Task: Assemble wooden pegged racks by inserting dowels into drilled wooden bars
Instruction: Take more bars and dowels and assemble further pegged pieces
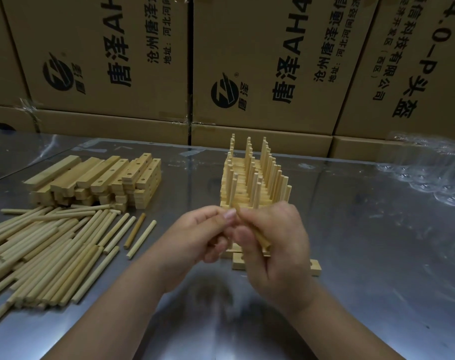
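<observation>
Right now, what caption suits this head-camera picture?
Left hand and right hand pinch one dowel above a wooden bar, pegged racks stacked behind, loose dowels to the left.

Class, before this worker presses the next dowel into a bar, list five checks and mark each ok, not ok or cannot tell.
1. Dowel in grip: the right hand holds a dowel, and the left hand pinches its upper end: ok.
2. Bar ready: a wooden bar lies on the metal table beneath the hands: ok.
3. Bar's hole facing up and free: hidden by the hands: cannot tell.
4. Dowel upright over the bar: it is tilted: not ok.
5. Spare dowels at hand: a pile of dowels lies to the left: ok.
</observation>
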